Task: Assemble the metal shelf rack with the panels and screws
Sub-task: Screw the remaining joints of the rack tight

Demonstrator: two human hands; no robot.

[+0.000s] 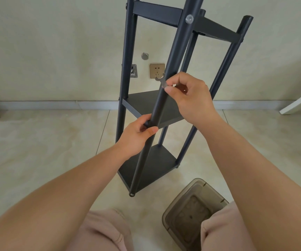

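The dark metal shelf rack (147,104) stands upright on the tiled floor (37,151), close to the wall, with three panels already in place: a top panel (157,12), a middle panel (144,103) and a bottom panel (146,169). The left hand (137,135) grips the nearest upright post (166,87) at the level of the middle panel, fingers and thumb curled around the tube. The right hand (191,98) pinches a small flat metal wrench (161,79) between thumb and fingertips and holds it against the same post, a little above the left hand. I judge that the step in hand is the fixing of the middle panel to this post; a round screw head (189,19) already shows at the top joint. The screw at the middle joint is hidden behind the left hand, so I cannot tell if it is in. The next move probably needs the wrench brought down to that joint, while the left hand keeps the post steady. A brownish transparent plastic box (191,209) sits on the floor near the right knee. A wall socket (157,70) is behind the rack. No brand, label or readable writing is visible anywhere.
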